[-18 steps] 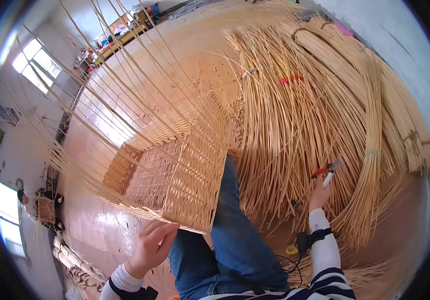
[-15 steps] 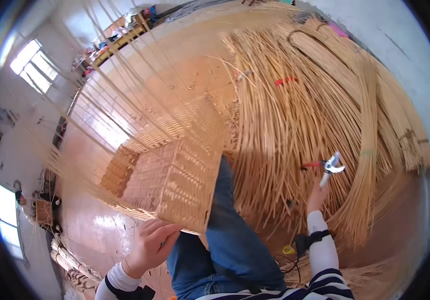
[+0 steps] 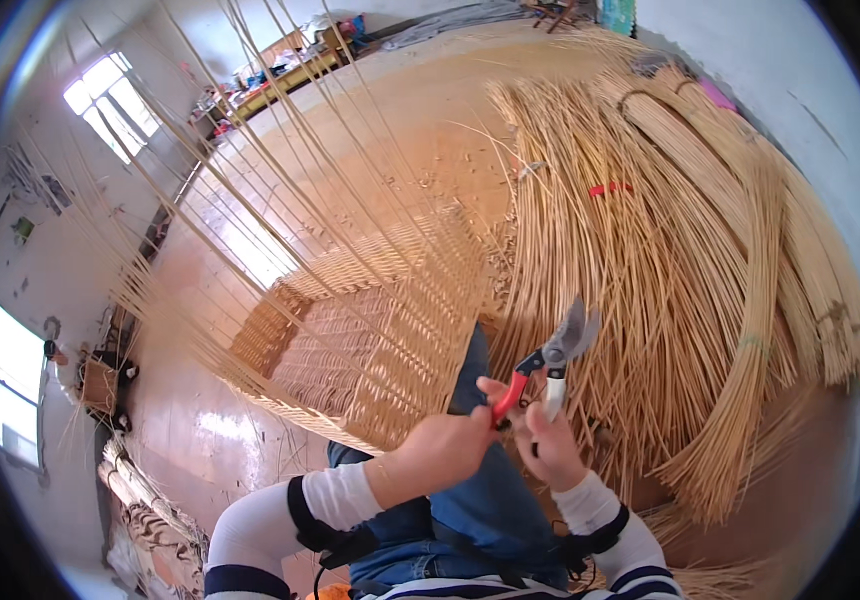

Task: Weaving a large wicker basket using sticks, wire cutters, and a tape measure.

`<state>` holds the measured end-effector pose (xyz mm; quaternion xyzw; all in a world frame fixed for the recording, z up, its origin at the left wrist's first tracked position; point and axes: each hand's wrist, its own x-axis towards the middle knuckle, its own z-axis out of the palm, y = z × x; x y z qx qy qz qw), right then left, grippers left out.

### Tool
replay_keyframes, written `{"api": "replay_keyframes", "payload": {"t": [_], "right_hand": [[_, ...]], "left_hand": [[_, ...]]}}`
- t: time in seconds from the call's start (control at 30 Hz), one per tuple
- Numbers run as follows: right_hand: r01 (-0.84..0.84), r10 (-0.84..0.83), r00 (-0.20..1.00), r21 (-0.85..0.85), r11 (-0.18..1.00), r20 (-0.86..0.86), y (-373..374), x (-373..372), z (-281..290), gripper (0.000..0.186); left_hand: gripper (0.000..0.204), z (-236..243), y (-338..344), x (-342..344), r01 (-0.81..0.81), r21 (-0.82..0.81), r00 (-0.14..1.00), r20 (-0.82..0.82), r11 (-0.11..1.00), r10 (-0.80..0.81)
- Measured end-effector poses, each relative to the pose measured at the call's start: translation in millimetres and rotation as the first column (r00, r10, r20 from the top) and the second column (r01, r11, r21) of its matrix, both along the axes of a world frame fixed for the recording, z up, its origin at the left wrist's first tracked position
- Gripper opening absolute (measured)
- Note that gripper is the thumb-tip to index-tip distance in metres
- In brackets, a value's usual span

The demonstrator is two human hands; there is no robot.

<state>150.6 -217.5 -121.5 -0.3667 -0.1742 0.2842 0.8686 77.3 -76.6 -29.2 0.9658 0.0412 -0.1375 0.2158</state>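
A pair of pruning shears [image 3: 542, 365] with one red and one white handle is in front of me, its blades parted and pointing away to the upper right. Around the handles is my right hand [image 3: 555, 450], thumb against the white one. My left hand [image 3: 440, 450] is closed at the end of the red handle, its fingertips partly hidden. A rectangular woven wicker basket [image 3: 405, 375] leans tilted on my left side against my legs, just beyond my left hand. Long unwoven stakes [image 3: 280, 165] rise from its rim toward the upper left.
Large bundles of cane rods [image 3: 590, 250] lie on the floor to the right, one tied with a red band [image 3: 610, 189]. Cane offcuts [image 3: 350, 190] are scattered beyond the basket. A cluttered bench [image 3: 285, 75] stands at the far wall. Wrapped bundles [image 3: 155, 510] lie at lower left.
The shears came from the right, over the cane bundles, in to my lap. My left hand left the basket's near edge and moved right to the red handle.
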Motion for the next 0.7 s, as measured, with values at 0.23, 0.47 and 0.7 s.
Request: {"api": "replay_keyframes", "payload": {"t": [0.23, 0.47, 0.7], "right_hand": [[-0.221, 0.201, 0.921, -0.022, 0.975, -0.333, 19, 26, 39, 0.031], [-0.678, 0.649, 0.727, -0.379, 0.630, -0.223, 20, 56, 59, 0.064], [-0.726, 0.776, 0.591, -0.564, 0.394, -0.219, 66, 83, 68, 0.065]], "left_hand": [[0.017, 51, 74, 41, 0.124, 0.483, 0.992, -0.045, 0.867, -0.117], [0.008, 41, 173, 84, 0.036, 0.775, 0.830, 0.329, 0.631, -0.451], [0.016, 33, 166, 127, 0.216, 0.819, 0.969, -0.112, 0.531, -0.221]]}}
